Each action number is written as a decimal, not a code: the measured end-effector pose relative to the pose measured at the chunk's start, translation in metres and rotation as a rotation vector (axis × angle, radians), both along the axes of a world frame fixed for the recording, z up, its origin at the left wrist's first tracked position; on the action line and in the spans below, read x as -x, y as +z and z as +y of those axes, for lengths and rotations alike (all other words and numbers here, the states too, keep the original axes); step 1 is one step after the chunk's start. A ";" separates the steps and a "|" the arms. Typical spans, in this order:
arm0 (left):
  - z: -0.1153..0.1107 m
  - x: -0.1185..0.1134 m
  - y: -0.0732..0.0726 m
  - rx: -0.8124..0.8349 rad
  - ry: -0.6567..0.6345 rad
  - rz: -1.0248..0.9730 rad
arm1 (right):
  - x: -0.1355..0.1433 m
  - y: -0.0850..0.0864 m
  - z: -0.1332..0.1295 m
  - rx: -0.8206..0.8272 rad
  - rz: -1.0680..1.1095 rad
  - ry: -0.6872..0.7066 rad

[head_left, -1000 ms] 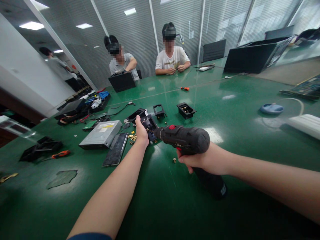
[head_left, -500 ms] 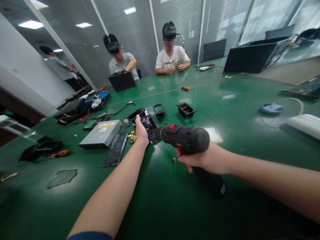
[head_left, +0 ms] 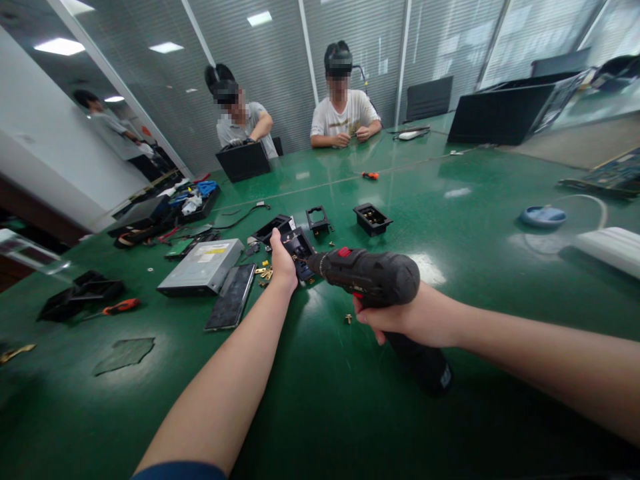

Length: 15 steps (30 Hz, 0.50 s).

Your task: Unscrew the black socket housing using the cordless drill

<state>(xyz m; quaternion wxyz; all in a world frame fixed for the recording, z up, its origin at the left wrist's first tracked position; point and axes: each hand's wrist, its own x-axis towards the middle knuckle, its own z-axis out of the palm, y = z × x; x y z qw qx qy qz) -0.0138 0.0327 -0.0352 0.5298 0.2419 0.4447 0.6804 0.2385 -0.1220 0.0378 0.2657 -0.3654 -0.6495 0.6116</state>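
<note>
My right hand point(head_left: 400, 317) is wrapped round the grip of a black cordless drill point(head_left: 373, 275) with red details. The drill points left, its tip at a black plastic socket housing point(head_left: 301, 248). Gripping that housing from its left side is my left hand point(head_left: 283, 260), thumb up and the other fingers mostly hidden. Where the bit meets the housing is too small to make out. Small brass pieces point(head_left: 266, 272) lie just left of my left hand. A brass screw-like piece point(head_left: 349, 319) rests on the green table near my right fingers.
Beyond the hands stand a black frame point(head_left: 318, 219) and a black box with brass contacts point(head_left: 371, 220). On the left lie a silver disc drive point(head_left: 203, 267), a dark flat slab point(head_left: 231, 297) and an orange-handled screwdriver point(head_left: 121, 307). Two people sit across the table.
Both hands, the drill and the housing keep practically the same place. The person in the left background has shifted slightly left.
</note>
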 end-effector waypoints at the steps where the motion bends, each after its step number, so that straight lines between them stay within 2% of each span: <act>1: 0.000 -0.001 0.000 0.005 0.013 0.005 | 0.000 0.000 0.000 -0.001 0.004 0.003; 15: 0.000 -0.002 0.001 0.014 0.022 -0.005 | -0.001 -0.001 0.000 0.011 0.013 -0.014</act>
